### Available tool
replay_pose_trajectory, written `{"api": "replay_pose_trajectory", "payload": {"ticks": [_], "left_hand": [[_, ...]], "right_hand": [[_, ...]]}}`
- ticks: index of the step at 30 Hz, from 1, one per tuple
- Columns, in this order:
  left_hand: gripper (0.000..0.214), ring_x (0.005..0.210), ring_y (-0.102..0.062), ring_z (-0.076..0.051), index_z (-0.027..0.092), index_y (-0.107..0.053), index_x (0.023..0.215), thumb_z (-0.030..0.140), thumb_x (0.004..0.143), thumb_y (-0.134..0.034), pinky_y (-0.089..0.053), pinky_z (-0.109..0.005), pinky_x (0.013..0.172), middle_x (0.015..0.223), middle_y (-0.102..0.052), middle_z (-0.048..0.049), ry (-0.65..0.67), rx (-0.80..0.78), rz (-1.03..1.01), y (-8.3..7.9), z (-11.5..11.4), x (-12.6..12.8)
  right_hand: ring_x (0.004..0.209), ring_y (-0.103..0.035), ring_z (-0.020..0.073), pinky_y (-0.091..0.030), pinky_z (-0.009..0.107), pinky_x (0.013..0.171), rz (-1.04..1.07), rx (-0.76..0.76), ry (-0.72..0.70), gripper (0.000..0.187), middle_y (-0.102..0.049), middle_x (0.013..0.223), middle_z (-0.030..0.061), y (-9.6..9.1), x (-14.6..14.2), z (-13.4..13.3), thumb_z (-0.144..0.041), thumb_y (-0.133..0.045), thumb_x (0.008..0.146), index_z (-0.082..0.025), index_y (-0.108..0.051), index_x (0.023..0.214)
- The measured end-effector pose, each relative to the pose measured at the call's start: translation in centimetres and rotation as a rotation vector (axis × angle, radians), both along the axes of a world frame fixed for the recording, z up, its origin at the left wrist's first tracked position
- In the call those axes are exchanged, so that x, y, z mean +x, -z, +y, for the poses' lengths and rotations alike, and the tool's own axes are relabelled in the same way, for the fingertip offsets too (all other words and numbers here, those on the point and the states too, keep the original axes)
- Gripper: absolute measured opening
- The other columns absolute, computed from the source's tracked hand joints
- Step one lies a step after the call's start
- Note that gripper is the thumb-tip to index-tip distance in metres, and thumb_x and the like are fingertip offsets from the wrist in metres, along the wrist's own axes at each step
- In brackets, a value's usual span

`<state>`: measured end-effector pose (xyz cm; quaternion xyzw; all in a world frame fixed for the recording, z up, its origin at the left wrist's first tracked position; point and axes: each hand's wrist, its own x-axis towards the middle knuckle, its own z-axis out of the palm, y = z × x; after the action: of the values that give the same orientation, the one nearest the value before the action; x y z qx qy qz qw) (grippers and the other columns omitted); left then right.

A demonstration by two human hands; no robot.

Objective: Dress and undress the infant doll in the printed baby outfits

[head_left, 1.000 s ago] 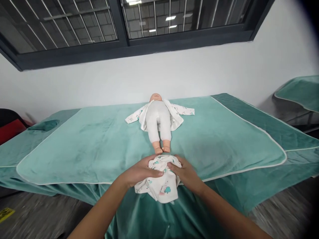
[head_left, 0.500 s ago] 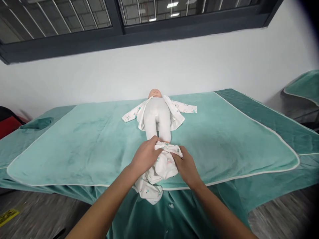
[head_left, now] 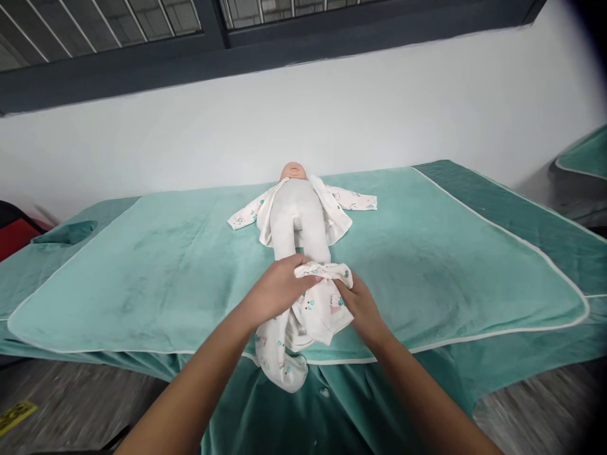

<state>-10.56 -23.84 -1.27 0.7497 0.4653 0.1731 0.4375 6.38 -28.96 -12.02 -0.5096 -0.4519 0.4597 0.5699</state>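
A baby doll [head_left: 298, 212] with a white cloth body lies on its back, its head toward the wall. Under it is spread an open white patterned baby jacket [head_left: 337, 221], sleeves out to both sides. At the doll's feet, my left hand [head_left: 282, 284] grips the bunched edge of white printed baby pants [head_left: 315, 309]. My right hand [head_left: 363, 306] pinches the same gathered edge on the other side. The doll's feet are hidden behind the cloth and my hands. One pant leg hangs over the bed's front edge.
A light green plush blanket [head_left: 165, 272] covers the bed, over a darker green cover [head_left: 502, 202]. A white wall [head_left: 403, 114] rises right behind, below a dark window frame [head_left: 284, 47]. Something red and black [head_left: 14, 230] stands at the far left.
Both hands have shifted slightly, and the gathered edge of the pants now sits a little higher over the doll's lower legs. The view has tilted down a little.
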Motion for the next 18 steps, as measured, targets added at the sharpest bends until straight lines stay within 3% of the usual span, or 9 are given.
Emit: {"api": "replay_pose_trajectory", "payload": {"ticks": [4,8,10,13,18], "left_hand": [[0.036,0.098,-0.063,-0.022,0.022,-0.067,0.106,0.046,0.079,-0.072,-0.048,-0.030,0.080,0.107,-0.068,-0.0046,0.102,-0.260,-0.229,-1.1,1.3,-1.0],[0.054,0.101,-0.063,-0.022,0.022,-0.066,0.117,0.030,0.066,-0.083,-0.049,-0.031,0.084,0.114,-0.067,-0.0064,0.242,-0.435,-0.291,-1.4,3.7,-1.8],[0.055,0.104,-0.063,-0.023,0.021,-0.066,0.118,0.026,0.065,-0.082,-0.049,-0.032,0.085,0.117,-0.066,-0.0069,0.267,-0.407,-0.269,-1.5,4.8,-1.9],[0.048,0.108,-0.062,-0.024,0.020,-0.067,0.115,0.022,0.067,-0.076,-0.049,-0.033,0.087,0.118,-0.067,-0.0063,0.197,-0.310,-0.237,-1.7,5.8,-1.3],[0.033,0.097,-0.064,-0.022,0.018,-0.068,0.100,0.017,0.068,-0.065,-0.048,-0.032,0.082,0.104,-0.070,-0.0038,0.010,0.030,-0.231,-1.2,6.6,1.2]], "right_hand": [[0.081,-0.058,0.0199,-0.045,0.031,0.073,0.103,0.085,0.103,0.025,-0.065,0.087,0.0007,-0.1,0.2,1.2,-0.046,-0.061,0.088,-0.023,-0.062,0.097],[0.084,-0.058,0.0201,-0.046,0.031,0.076,0.121,0.138,0.167,0.022,-0.065,0.093,0.0015,0.0,-0.3,2.9,-0.043,-0.062,0.086,-0.023,-0.061,0.094],[0.088,-0.059,0.0202,-0.046,0.032,0.079,0.128,0.143,0.204,0.024,-0.066,0.100,0.0033,0.0,-0.8,3.5,-0.043,-0.060,0.087,-0.022,-0.061,0.098],[0.089,-0.059,0.0196,-0.047,0.031,0.077,0.188,0.138,0.259,0.032,-0.066,0.105,0.0046,0.1,-1.4,4.2,-0.045,-0.058,0.088,-0.020,-0.061,0.108],[0.092,-0.060,0.0192,-0.047,0.031,0.079,0.222,0.164,0.316,0.033,-0.068,0.106,0.0040,-0.1,-1.8,5.6,-0.044,-0.056,0.088,-0.020,-0.062,0.110]]}}
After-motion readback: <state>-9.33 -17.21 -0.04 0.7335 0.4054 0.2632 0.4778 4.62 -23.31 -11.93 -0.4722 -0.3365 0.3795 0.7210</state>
